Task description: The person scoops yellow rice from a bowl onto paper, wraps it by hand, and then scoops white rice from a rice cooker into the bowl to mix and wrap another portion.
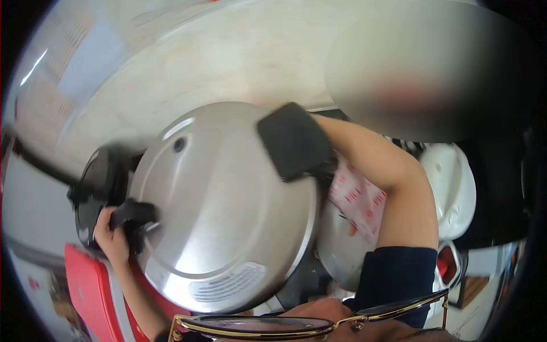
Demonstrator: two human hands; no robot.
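A large round stainless steel piece [219, 188], seemingly a pot lid, fills the middle of the view. It carries a small dark vent, a printed label near its lower edge, and black handles on two sides. My left hand [112, 235] has its fingers wrapped round the left black handle [135, 214]. My right forearm [356, 139] bends over from the right, reaching behind the broad black right handle [293, 142]. That handle hides my right hand, so its fingers cannot be seen.
A black pan [94, 211] stands at the left, with a red case [88, 285] below it. Right of the lid are a red-and-white printed sheet [358, 196], a steel pot [339, 245] and a white lidded dish [450, 191]. Glasses [259, 328] cross the bottom.
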